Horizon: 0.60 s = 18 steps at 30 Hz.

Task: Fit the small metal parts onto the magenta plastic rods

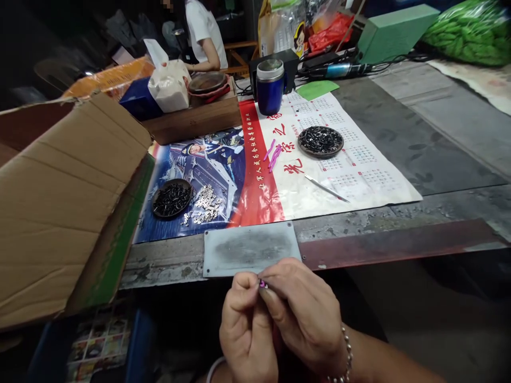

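Observation:
Both my hands are pressed together low in front of the table edge. My left hand (245, 332) and my right hand (305, 314) pinch one tiny pink part (263, 284) between their fingertips; most of it is hidden. Just beyond them a grey metal plate (250, 248) lies on the table edge. Farther out on a calendar poster (359, 170) sit a dish of small black parts (171, 198), a pile of small silver washers (206, 204), a second dish of black parts (320, 141), pink strips (273, 154) and a thin metal tool (326, 188).
A large open cardboard box (59, 202) fills the left side. At the back stand a blue mug (270, 85), a wooden box (191, 119) with a white bag (170, 85), a green box (393, 32) and cables. Another person in white sits behind.

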Each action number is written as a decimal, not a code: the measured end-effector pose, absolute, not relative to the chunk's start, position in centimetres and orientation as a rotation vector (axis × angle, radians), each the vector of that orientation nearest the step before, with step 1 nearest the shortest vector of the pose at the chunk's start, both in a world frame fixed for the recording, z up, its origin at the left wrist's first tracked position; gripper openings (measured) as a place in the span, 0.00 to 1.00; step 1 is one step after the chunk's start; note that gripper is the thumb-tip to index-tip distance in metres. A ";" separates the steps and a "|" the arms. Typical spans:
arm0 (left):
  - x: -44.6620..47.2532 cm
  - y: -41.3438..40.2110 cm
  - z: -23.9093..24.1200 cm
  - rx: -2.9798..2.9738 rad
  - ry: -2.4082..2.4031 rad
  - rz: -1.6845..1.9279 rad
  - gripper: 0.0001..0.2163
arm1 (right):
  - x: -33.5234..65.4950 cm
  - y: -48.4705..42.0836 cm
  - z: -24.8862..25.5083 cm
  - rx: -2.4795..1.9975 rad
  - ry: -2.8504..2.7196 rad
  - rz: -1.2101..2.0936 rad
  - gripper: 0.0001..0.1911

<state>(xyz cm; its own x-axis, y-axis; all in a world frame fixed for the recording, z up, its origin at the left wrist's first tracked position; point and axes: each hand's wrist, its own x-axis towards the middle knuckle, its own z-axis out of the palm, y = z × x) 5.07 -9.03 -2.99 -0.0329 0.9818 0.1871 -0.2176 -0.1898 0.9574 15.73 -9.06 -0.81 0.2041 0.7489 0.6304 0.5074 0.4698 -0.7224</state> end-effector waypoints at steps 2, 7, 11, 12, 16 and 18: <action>5.0 -9.1 -3.2 1.143 0.996 1.443 0.02 | 15.6 -8.8 -1.0 -1.192 -1.460 0.198 0.07; 5.0 -9.3 -3.9 1.065 1.046 1.391 0.02 | 15.7 -8.0 -1.7 -1.220 -1.497 0.088 0.10; 5.1 -9.5 -4.3 1.049 1.054 1.348 0.01 | 16.0 -7.6 -2.1 -1.206 -1.480 0.085 0.12; 5.1 -9.5 -4.3 1.042 1.050 1.340 0.02 | 16.1 -7.5 -2.2 -1.198 -1.476 0.087 0.12; 5.1 -9.4 -4.4 1.016 1.074 1.340 0.05 | 16.2 -7.3 -2.4 -1.250 -1.454 -0.007 0.08; 5.1 -9.4 -4.4 1.018 1.097 1.338 0.05 | 16.2 -7.3 -2.4 -1.279 -1.471 -0.053 0.10</action>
